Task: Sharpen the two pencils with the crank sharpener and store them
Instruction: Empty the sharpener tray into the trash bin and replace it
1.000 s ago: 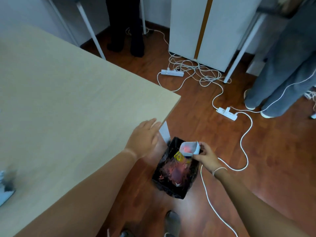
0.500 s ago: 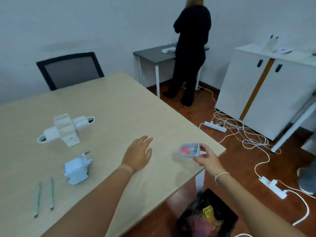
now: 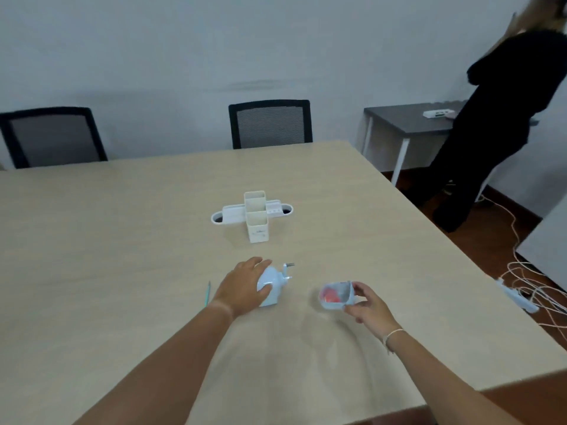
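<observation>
The pale blue crank sharpener (image 3: 273,286) stands on the wooden table (image 3: 122,240), its crank handle pointing up and right. My left hand (image 3: 244,286) rests over its left side and grips it. My right hand (image 3: 366,305) holds the sharpener's clear shavings tray (image 3: 336,294) just above the table, right of the sharpener; something red shows inside it. One green pencil (image 3: 207,292) lies left of my left wrist; a second pencil is hidden. The white pencil holder (image 3: 256,216) stands farther back at the table's middle.
Two black mesh chairs (image 3: 270,124) stand behind the table. At the right a person in black (image 3: 497,118) stands by a dark side table (image 3: 408,118). White cables and a power strip (image 3: 518,297) lie on the floor right of the table edge.
My view swung up from the bin on the floor to the table. My right hand carried the tray back over the table. My left hand moved onto the sharpener.
</observation>
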{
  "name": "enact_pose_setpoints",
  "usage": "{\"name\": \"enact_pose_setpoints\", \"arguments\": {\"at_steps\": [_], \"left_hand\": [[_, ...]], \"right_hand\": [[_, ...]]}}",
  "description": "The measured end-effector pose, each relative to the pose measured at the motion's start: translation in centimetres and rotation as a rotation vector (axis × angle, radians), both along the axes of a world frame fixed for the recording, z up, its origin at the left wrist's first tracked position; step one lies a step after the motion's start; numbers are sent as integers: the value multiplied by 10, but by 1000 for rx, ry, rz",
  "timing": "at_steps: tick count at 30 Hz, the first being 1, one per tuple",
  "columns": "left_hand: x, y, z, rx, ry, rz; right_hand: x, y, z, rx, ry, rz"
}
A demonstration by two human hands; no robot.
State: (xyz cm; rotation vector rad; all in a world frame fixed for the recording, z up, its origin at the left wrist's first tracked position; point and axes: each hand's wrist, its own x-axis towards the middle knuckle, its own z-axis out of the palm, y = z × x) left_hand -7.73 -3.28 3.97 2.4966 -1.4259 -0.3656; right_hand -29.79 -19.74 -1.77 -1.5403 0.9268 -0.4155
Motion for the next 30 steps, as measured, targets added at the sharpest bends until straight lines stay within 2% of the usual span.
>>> {"name": "enact_pose_setpoints", "arguments": {"at_steps": [13, 23, 30], "left_hand": [[39, -4, -33, 72, 88, -63], [41, -11, -41, 13, 154, 12], [40, -12, -42, -7, 172, 48]], "right_hand": [[75, 19, -41, 168, 70, -18], [104, 0, -46, 223, 8, 168], [119, -8, -54, 153, 70, 293]]}}
